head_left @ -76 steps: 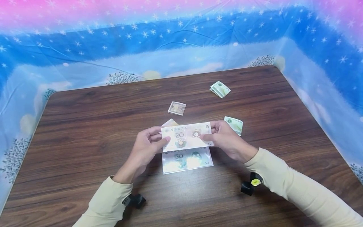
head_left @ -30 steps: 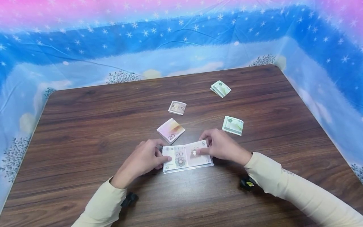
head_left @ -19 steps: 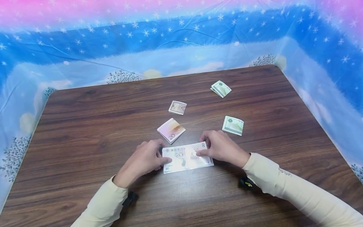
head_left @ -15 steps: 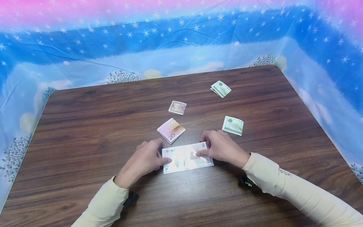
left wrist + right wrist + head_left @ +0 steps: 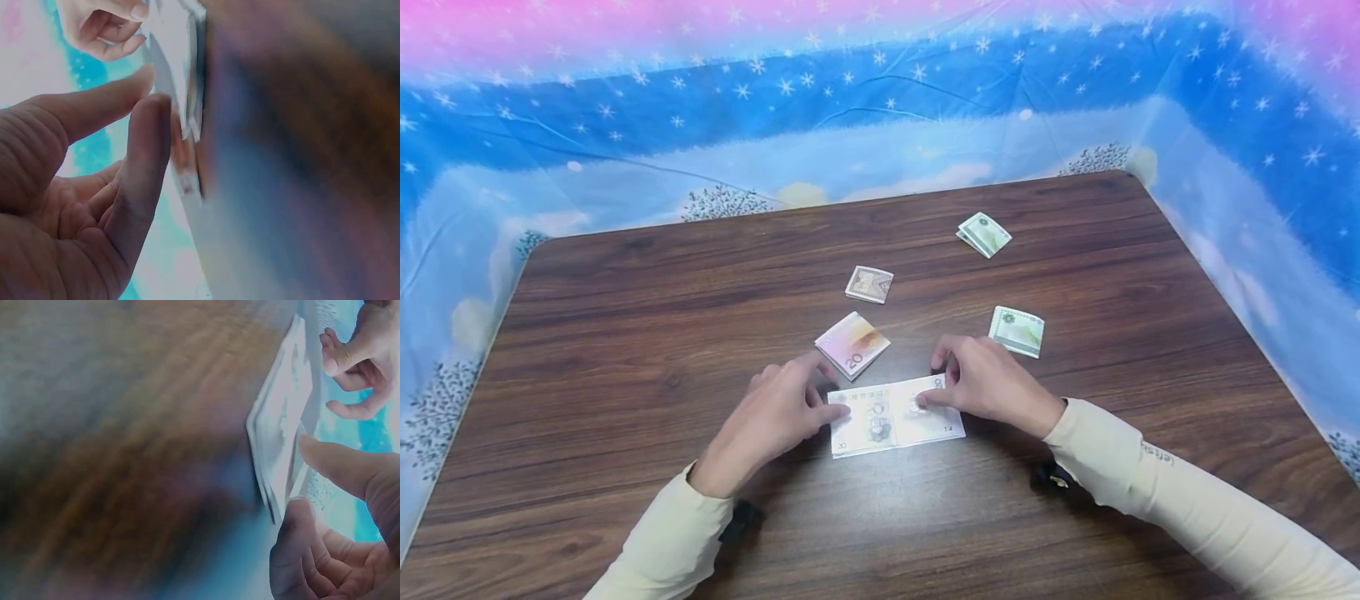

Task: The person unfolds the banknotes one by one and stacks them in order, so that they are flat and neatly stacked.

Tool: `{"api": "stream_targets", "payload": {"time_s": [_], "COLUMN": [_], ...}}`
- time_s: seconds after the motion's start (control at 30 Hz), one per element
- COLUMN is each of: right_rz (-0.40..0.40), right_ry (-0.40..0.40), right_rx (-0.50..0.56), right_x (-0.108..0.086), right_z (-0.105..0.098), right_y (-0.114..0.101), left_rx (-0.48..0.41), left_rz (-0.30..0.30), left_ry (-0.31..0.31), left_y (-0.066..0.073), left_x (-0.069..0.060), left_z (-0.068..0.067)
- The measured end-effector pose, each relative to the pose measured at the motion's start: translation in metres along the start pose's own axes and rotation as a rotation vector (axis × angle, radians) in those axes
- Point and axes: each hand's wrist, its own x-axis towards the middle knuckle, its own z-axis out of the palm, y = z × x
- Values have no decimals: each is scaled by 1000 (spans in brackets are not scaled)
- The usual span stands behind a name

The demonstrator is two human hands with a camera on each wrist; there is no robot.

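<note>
In the head view a stack of flat play banknotes (image 5: 895,421) lies on the table with a pale 20 note on top, washed out by glare. My left hand (image 5: 778,417) hovers at its left end, thumb over the corner. In the left wrist view this hand's thumb and forefinger are off the stack (image 5: 181,62), with nothing between them. My right hand (image 5: 992,383) is at the other end, its thumb over the top note. The right wrist view shows a gap between thumb and forefinger beside the stack (image 5: 281,412); contact is hard to tell.
Just beyond the stack lies a folded pink 20 banknote (image 5: 853,344), with a folded brown banknote (image 5: 870,284) farther back. Two folded green banknotes lie to the right, one near my right hand (image 5: 1017,332), another green banknote (image 5: 984,235) towards the back edge. A patterned cloth (image 5: 880,100) stands behind the table.
Both hands carried the 20 note down onto the 50 note and lined it up there. Since then they have lifted slightly, and the left hand has drawn back a little from the stack.
</note>
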Motion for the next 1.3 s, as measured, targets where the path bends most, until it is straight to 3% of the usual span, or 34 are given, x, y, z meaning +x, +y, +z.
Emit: {"api": "stream_targets", "payload": {"time_s": [0.23,0.4,0.53,0.73,0.93,1.1,1.3], "right_rz": [14,54,138,272,343,363,416], "right_ry": [4,-7,-33,-78,-124,-149,-141], "right_rx": [168,307,446,649,842,915,947], "right_x": [14,25,32,42,47,48,48], "right_z": [-7,-7,-5,-1,0,1,-1], "right_y": [1,1,-2,-5,-8,-10,-10], "left_rx": [60,132,172,221,233,252,250], "left_rz": [136,210,272,287,303,307,314], "left_ry": [157,186,145,40,-24,-64,-65], "left_y": [1,3,2,1,2,4,5], "left_x": [5,10,13,15,16,18,20], "left_z": [-6,0,7,14,16,16,16]}}
